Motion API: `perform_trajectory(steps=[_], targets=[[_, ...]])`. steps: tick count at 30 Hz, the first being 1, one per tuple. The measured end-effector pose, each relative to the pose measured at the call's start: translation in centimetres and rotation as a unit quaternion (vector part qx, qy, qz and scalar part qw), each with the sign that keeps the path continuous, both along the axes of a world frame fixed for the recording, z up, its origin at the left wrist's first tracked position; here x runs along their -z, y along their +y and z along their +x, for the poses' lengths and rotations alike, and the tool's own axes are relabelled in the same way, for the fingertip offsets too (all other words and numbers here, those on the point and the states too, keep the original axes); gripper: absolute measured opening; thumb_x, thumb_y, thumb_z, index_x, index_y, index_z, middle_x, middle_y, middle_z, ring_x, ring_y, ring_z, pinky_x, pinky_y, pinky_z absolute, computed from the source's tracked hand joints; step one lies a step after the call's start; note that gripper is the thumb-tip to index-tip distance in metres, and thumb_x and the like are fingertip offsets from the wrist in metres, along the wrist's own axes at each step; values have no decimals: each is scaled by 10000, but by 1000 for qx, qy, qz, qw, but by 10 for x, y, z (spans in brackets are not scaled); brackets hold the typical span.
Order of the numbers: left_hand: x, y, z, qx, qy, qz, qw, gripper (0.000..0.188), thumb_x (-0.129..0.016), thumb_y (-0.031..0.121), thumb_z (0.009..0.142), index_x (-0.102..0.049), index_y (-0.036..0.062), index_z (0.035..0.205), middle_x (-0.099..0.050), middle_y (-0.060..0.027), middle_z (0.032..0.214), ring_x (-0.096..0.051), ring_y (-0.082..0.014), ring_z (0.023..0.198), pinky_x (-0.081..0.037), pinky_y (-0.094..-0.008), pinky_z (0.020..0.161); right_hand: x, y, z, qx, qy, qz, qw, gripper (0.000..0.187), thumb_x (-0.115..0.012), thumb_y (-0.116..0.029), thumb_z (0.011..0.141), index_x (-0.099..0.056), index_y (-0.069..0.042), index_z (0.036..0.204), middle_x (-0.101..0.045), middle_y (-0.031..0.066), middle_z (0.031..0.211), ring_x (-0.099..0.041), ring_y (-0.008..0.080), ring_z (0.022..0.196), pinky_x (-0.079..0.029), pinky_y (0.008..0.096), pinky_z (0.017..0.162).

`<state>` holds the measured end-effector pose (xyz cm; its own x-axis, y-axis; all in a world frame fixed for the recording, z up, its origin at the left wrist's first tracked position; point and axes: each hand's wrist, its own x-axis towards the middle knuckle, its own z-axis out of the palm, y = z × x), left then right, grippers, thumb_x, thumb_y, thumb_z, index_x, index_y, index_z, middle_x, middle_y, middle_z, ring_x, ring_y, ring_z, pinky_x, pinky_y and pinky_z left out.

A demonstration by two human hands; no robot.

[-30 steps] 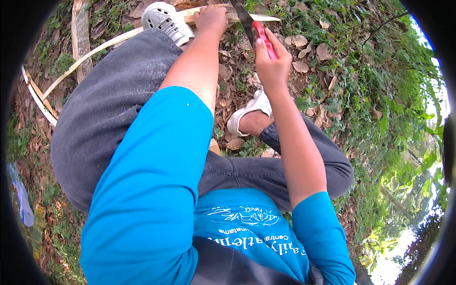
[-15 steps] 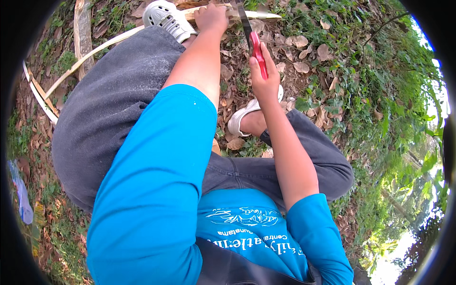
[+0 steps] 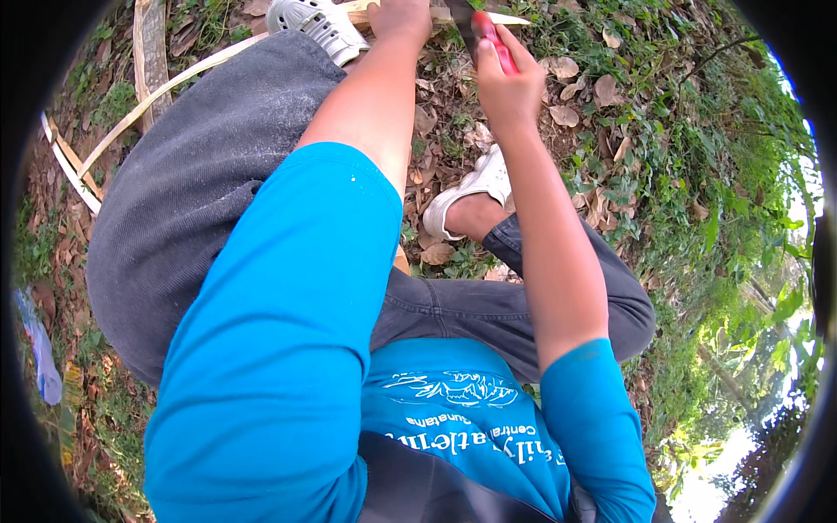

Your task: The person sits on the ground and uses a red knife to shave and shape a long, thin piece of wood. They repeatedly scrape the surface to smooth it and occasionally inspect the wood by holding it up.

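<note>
At the top edge my left hand (image 3: 403, 19) is closed around a pale strip of split wood, partly cut off by the picture's edge. The strip's pointed end (image 3: 508, 19) sticks out to the right. My right hand (image 3: 513, 87) grips the red handle (image 3: 499, 45) of a knife with a dark blade (image 3: 462, 16). That blade crosses the pale wood just right of my left hand; its tip lies out of view, and whether it cuts in I cannot tell.
A long, thin pale strip (image 3: 179, 84) curves along the left beside my bent knee. Behind it lies a barky piece of wood (image 3: 150, 52). My white shoes (image 3: 475, 193) rest among dry leaves (image 3: 564, 115) and green plants. A clear plastic item (image 3: 44, 357) lies far left.
My right hand has shifted up and to the right, with the knife's handle tilting along. The left hand has risen slightly toward the top edge, still gripping the wood strip.
</note>
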<state>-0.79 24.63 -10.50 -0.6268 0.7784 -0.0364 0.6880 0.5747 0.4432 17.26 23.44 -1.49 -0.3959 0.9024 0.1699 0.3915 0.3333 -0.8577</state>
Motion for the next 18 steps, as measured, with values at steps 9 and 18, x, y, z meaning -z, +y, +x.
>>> perform_trajectory(steps=[9,18], targets=[[4,-10,-1,32,56,-52,997,226,-625,260,940,-725,176,1125,-635,-100,1254,-610,-338,1202,-485,-533,1001,72,-26,21,-38,71,-115,990,558,-692,-192,998,-519,-45,1508,-720,109,1190,-658,115,976,-522,260,888],[-3,-8,-6,14,-2,-32,999,264,-589,243,966,-733,160,1170,-640,-133,1293,-632,-351,1197,-486,-567,982,-24,-80,87,-4,12,-124,992,474,-666,-150,1011,-570,-29,1459,-730,99,1117,-659,105,950,-523,255,857]])
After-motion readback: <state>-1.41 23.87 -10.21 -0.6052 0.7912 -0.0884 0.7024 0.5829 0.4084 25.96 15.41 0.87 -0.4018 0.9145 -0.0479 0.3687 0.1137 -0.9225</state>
